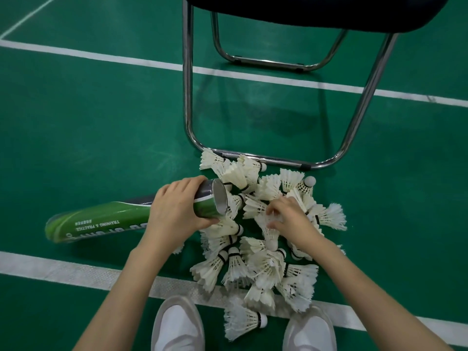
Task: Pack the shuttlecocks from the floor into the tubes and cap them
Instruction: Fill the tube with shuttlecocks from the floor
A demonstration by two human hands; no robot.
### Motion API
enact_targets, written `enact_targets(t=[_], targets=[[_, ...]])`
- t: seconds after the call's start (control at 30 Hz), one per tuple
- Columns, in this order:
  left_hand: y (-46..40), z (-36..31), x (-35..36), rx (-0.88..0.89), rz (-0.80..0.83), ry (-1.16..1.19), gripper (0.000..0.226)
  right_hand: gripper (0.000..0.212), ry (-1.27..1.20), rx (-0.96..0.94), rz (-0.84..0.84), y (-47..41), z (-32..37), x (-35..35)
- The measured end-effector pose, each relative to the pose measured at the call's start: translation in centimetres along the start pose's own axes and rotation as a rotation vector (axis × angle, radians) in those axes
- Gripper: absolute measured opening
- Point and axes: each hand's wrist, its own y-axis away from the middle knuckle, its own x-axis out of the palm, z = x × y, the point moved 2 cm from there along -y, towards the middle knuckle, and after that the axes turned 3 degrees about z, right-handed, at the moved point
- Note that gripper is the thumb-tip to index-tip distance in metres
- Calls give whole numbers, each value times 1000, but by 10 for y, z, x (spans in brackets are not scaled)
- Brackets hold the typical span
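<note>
One green tube, open end toward a floor pile of roughly two dozen white shuttlecocks, gripped by the left hand; right hand fingers curled around one shuttlecock; two shoes.

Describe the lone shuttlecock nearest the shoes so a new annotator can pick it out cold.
Start at the chrome-legged chair, then follow the pile of shuttlecocks on the green floor down toward the two white shoes. The lone shuttlecock lies between the shoes, just below the white court line. Unlike its tangled neighbours, it lies at the pile's bottom edge, cork pointing right.
</note>
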Motion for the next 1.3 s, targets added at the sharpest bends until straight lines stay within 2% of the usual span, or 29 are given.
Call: enact_targets(t=[0.07, 0.33, 0.6, 0.7, 1.07, 1.3], targets=[[1, -2, -2, 9, 22, -8, 86, 13, -96, 32, 0, 3, 1, -3], [9, -17, 1, 100, 52, 62, 89, 16, -456, 122, -15, 28, 4, -12], [18, -22, 14, 158, 82, 10, 87, 12, -926, 179, -252, 64, 33, -24], [19, -22, 15, 162, 83, -1, 86, 13, -1055, 189, -282, 74, 50, -19], [28, -30, 29, 157, 48, -10, 84, 15, -1105, 114, -160, 76, 77, 13], [34, -37, 38, 129, 13, -38, 84, 24, -1079, 83, -131, 78, 76, 21]])
